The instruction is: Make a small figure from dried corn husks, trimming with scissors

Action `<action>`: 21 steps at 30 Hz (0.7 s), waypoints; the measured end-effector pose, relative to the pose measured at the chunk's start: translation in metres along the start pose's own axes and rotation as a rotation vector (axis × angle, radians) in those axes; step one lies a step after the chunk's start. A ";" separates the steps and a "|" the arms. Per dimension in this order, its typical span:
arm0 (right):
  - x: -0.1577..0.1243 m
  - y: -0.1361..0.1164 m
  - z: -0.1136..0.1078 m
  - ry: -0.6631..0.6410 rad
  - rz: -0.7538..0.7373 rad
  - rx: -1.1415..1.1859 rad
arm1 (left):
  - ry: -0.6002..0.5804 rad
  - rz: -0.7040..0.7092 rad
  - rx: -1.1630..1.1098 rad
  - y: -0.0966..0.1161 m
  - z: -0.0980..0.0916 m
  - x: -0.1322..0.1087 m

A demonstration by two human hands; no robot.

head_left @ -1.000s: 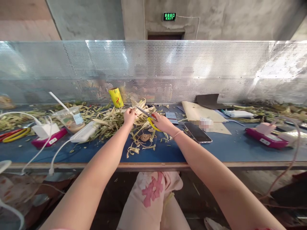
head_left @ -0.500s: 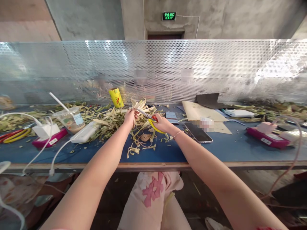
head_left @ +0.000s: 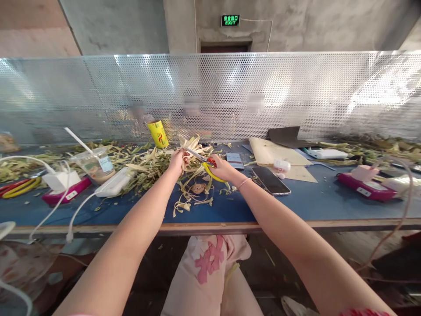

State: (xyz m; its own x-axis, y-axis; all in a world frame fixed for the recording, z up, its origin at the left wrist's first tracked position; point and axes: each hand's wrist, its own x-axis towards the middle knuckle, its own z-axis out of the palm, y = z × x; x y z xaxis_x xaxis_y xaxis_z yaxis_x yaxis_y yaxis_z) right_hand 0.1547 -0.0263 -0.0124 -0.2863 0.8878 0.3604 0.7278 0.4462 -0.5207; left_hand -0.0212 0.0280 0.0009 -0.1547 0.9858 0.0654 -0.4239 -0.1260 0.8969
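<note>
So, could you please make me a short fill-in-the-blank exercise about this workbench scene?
1. The right hand holds scissors with ____ handles.
2. The left hand grips pale leaf strips over a ____ table.
3. The dark phone lies to the ____ of the right hand.
4. A white ____ stands in the plastic cup.
Missing words: yellow; blue; right; straw.

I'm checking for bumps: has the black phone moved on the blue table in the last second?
No. The phone lies at the same spot by the near edge of the tan paper sheet, angled as before.
</note>
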 end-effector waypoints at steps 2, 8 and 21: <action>0.000 0.000 0.000 -0.003 0.002 0.001 | -0.017 0.002 0.010 -0.001 0.000 0.001; -0.001 -0.001 -0.001 -0.001 0.014 0.009 | -0.068 0.007 0.017 -0.005 -0.002 0.003; 0.001 -0.002 -0.004 -0.062 0.017 -0.032 | -0.088 -0.002 0.009 -0.002 0.002 -0.004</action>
State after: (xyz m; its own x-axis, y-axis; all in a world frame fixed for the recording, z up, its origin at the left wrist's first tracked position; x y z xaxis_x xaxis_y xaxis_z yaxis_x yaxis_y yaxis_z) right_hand 0.1549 -0.0264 -0.0079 -0.3109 0.9010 0.3025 0.7520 0.4279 -0.5014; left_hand -0.0183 0.0250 -0.0004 -0.0749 0.9920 0.1017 -0.4161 -0.1238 0.9009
